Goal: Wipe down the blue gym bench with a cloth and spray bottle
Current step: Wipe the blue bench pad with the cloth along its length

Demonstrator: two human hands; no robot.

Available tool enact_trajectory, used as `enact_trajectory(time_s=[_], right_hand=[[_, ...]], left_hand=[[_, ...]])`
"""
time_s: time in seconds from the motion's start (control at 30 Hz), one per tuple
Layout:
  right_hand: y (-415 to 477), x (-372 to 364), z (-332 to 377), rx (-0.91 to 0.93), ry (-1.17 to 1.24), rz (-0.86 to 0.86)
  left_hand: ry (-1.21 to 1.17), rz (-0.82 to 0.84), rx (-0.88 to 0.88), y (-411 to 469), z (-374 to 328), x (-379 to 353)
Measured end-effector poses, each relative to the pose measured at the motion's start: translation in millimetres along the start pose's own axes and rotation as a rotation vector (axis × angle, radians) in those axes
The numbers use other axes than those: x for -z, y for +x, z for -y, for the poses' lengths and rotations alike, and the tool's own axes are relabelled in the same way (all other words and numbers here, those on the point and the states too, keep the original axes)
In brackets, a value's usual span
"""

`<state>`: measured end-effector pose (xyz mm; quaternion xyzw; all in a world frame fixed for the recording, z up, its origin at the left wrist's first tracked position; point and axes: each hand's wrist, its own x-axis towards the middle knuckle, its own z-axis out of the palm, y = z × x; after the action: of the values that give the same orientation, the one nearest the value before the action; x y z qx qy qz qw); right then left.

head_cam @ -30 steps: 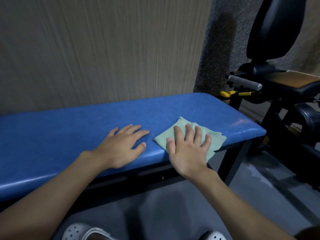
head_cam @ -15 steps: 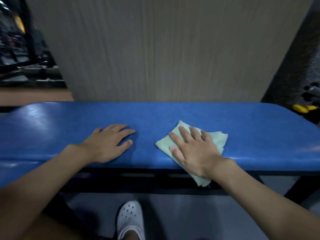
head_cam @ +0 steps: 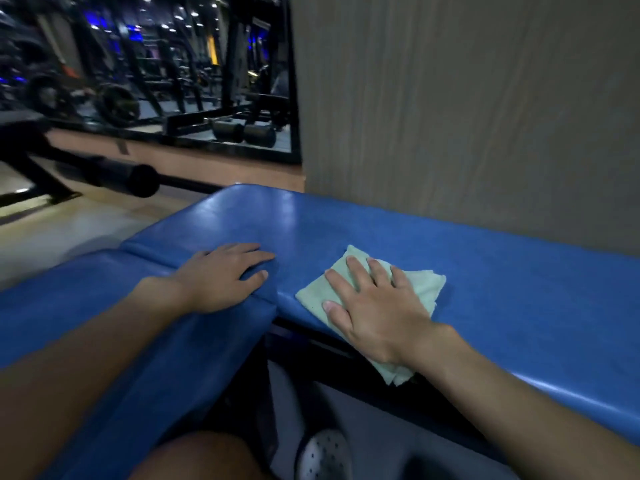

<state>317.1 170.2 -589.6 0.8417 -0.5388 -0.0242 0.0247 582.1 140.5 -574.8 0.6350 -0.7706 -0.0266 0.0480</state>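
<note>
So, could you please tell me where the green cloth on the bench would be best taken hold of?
Pinch the corner of the green cloth that hangs over the near edge of the blue bench, coming from the person's side, thumb beneath. The rest lies flat on the pad under the right hand, so it probably offers little to pinch.

No writing, brand mark or number could be read in the dim gym. The blue bench pad [head_cam: 346, 230] across the centre and the pale green cloth [head_cam: 424, 291] at about 4 o'clock showed plain surfaces. The weight racks [head_cam: 194, 64] at 10 o'clock were too dark and blurred for any lettering to be made out.
</note>
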Motion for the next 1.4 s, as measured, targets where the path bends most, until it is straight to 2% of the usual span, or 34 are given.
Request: enact_trajectory(time_s=[0.17,0.37,0.6,0.73,0.97,1.03,1.17,1.27,1.4], right_hand=[[76,11,54,0.067,0.089,0.058],[163,19,132,0.164,0.125,0.073],[247,22,205,0.281,0.147,0.001],[278,23,231,0.324,0.164,-0.013],[249,27,203,0.364,0.232,-0.015],[228,25,182,0.358,0.223,-0.006],[215,27,172,0.331,0.234,-0.007],[213,30,176,0.317,0.247,0.002],[181,22,142,0.294,0.217,-0.004]], left_hand=[[0.019,0.000,0.131,-21,72,13],[-0.007,0.074,0.296,-24,139,25],[-0.311,0.104,0.289,-26,183,26],[-0.294,0.148,0.359,-22,192,22],[-0.345,0.088,0.270,-26,174,34],[-0.294,0.056,0.222,-27,169,34],[-0.126,0.099,0.160,-23,152,30],[-0.069,0.131,0.199,-23,143,30],[-0.020,0.150,0.216,-25,130,26]])
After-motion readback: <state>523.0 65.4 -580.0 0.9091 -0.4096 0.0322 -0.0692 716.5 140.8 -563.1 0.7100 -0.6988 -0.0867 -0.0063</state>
